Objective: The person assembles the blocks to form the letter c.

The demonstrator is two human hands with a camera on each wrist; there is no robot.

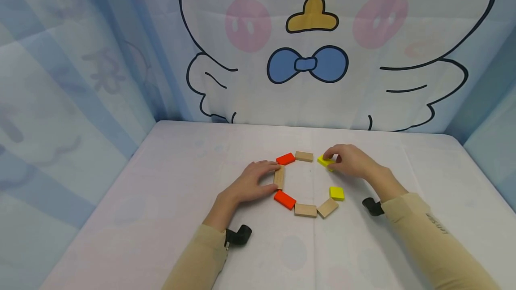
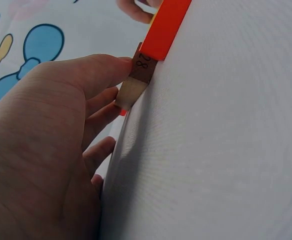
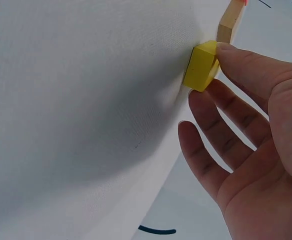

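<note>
While closing the ring of blocks, left hand [image 1: 247, 185] is pinching the wooden block [image 1: 279, 176] at 9 o'clock and right hand [image 1: 351, 161] is pinching the yellow block [image 1: 324, 161] at 2 o'clock.

1. Both arms wear long beige sleeves [image 1: 435, 240] that fit closely.
2. The right sleeve carries a small line of dark lettering [image 1: 436, 223].
3. A black camera mount [image 1: 238, 235] sits at the left wrist, and another black mount [image 1: 371, 206] at the right.

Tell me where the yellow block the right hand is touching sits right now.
In the head view, the yellow block lies on the table's far right part of the block ring, under the right hand, just right of the plain wooden block.
</note>
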